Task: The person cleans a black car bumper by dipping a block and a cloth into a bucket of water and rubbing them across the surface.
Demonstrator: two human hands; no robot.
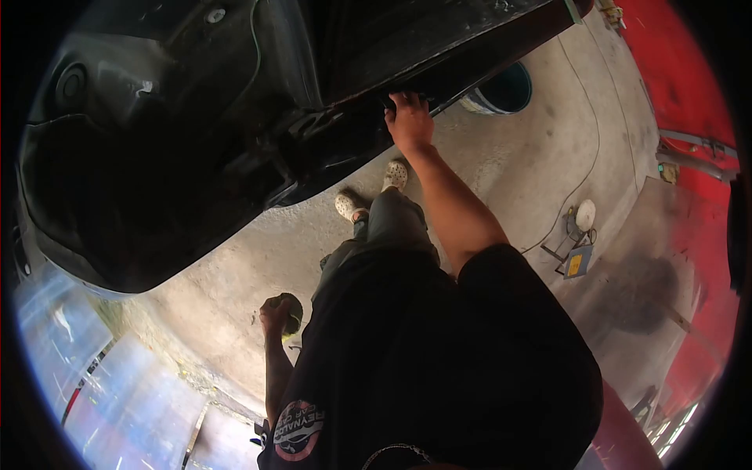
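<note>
Stretched forward, my right hand [410, 123] rests at the lower edge of a glossy black car body [345, 129]. Its fingers are bent over something dark against the panel, too dark to make out. Low at my left side, my left hand [274, 315] grips a dark, rounded object [292, 313], held away from the car above the floor. What this object is cannot be told.
A dark-mouthed bucket [507, 88] stands beyond the car's edge. To the right, a cable runs across the concrete floor [540, 157] near a small device with a yellow label [578, 262]. Bluish sheeting [133, 392] lies at lower left; a red surface [681, 70] is at far right.
</note>
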